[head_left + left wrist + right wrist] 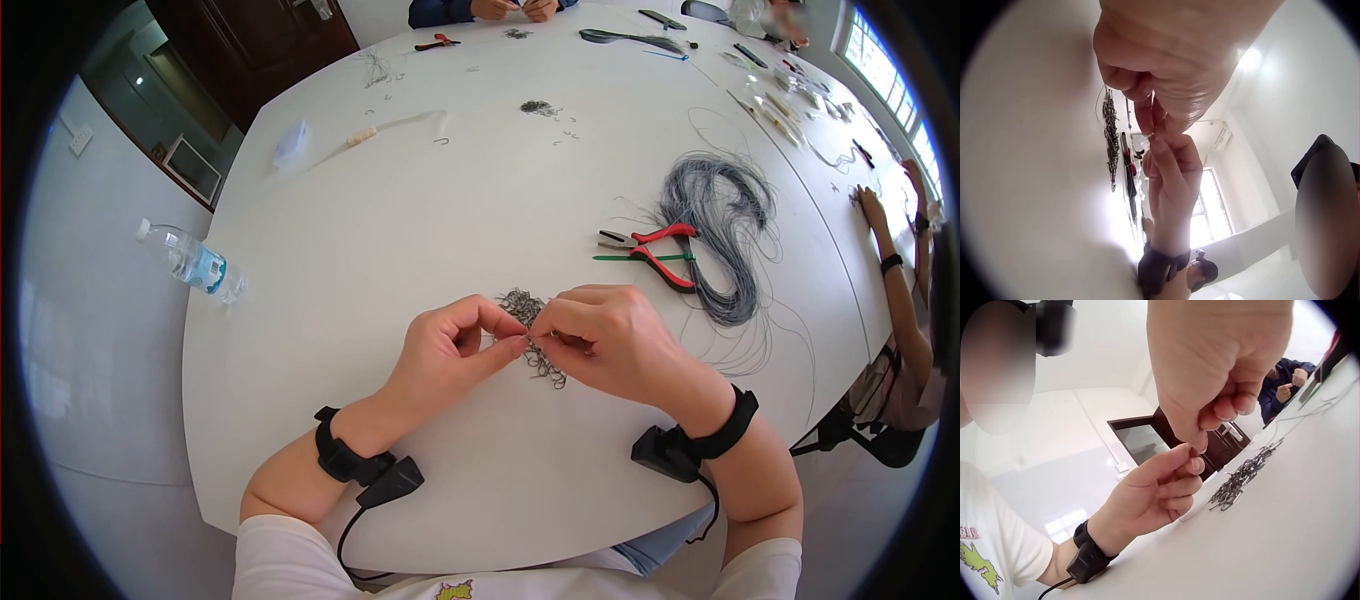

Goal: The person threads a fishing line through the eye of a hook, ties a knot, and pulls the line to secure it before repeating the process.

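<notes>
My left hand (pixel 450 345) and right hand (pixel 615 340) meet fingertip to fingertip above the near part of the white table. Thumb and forefinger of each pinch a tiny piece of bent wire, mostly hidden between them; I cannot tell its exact shape. Beneath and just behind the fingertips lies a pile of small curved wire pieces (pixel 546 372), dark and shiny in the right wrist view. Beyond my right hand, red-handled pliers (pixel 668 272) lie with their jaws apart, against a loose bundle of grey wire (pixel 735 290). A green cable tie (pixel 615 258) lies across the pliers.
A water bottle (pixel 195 262) lies on its side at the left edge. Farther back are a clear plastic box (pixel 291 145), a wooden-handled tool (pixel 361 136) and a second wire pile (pixel 537 107). Other people's hands (pixel 515 9) work at the far side. Loose wire strands spread rightward.
</notes>
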Tool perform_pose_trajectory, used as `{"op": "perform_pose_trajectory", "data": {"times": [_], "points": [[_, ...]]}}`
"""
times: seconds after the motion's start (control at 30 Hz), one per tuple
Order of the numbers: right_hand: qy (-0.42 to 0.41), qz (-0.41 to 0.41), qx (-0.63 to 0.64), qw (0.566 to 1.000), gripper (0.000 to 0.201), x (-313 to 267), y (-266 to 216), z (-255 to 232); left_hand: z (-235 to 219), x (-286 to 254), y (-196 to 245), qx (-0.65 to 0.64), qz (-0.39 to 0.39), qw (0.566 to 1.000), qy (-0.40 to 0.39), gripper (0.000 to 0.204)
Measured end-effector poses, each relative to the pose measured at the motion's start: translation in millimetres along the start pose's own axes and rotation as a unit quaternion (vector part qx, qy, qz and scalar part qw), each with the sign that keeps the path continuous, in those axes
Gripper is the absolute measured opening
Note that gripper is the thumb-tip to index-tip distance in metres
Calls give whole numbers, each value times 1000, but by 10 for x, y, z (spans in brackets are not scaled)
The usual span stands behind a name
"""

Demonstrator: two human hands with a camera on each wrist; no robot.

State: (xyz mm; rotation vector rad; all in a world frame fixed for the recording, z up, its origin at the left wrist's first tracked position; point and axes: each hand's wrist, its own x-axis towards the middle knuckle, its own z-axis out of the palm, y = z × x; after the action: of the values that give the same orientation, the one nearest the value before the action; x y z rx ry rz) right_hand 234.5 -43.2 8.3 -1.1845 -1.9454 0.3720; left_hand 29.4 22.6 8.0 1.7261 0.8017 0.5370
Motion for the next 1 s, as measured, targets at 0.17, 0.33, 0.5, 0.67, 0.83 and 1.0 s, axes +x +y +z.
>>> {"op": "perform_pose_trajectory", "data": {"times": [0.17, 0.33, 0.5, 0.67, 0.83, 1.0], "points": [[3, -13, -7, 1000, 8, -10, 2, 19, 11, -13, 11, 28, 15, 999, 17, 7], [-4, -14, -11, 1000, 9, -10, 2, 18, 23, -13, 9, 40, 34, 998, 21, 9], [-9, -5, -4, 1000, 9, -16, 9, 23, 23, -9, -20, 60, 65, 996, 22, 9], [-21, 23, 16, 999, 9, -31, 14, 52, 4, -32, -59, 20, 7, 1000, 1, 9], [-47, 58, 40, 996, 10, -21, -2, 7, -27, -13, -146, -24, -31, 999, -13, 8], [-56, 77, 59, 994, 10, -15, -8, -2, -49, -11, -116, -50, -36, 998, -22, 8]]}}
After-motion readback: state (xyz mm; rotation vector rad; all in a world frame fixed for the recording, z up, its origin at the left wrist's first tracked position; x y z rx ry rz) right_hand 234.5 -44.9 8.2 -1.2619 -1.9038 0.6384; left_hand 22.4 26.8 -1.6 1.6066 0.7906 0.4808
